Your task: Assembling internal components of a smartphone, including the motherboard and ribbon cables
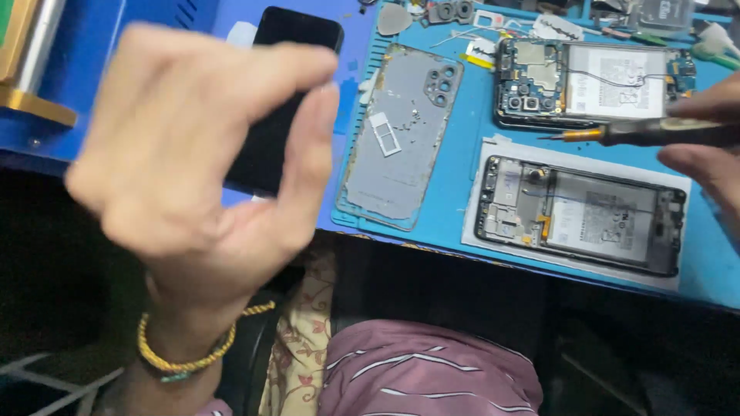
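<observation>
The raised left hand [196, 146], blurred, hides much of the black phone [289, 46] behind it. The right hand [709, 142] is cut off at the frame's right edge, beside the screwdriver [655, 133].

Blue worktop seen from above, with dark space under its front edge.

The worktop [455, 208] is covered by a light blue mat whose near edge runs diagonally, falling toward the right. At upper left stands a darker blue housing [92, 46] with a slotted vent, and beside it a brass-coloured metal bar [35, 104] projects at an angle. Below the worktop edge the view is almost black; pale crossing struts [46, 377] show faintly at lower left. A cream floral cloth [304, 339] hangs down beneath the edge. Lighting is even and bright on the mat, without hard shadows.
</observation>
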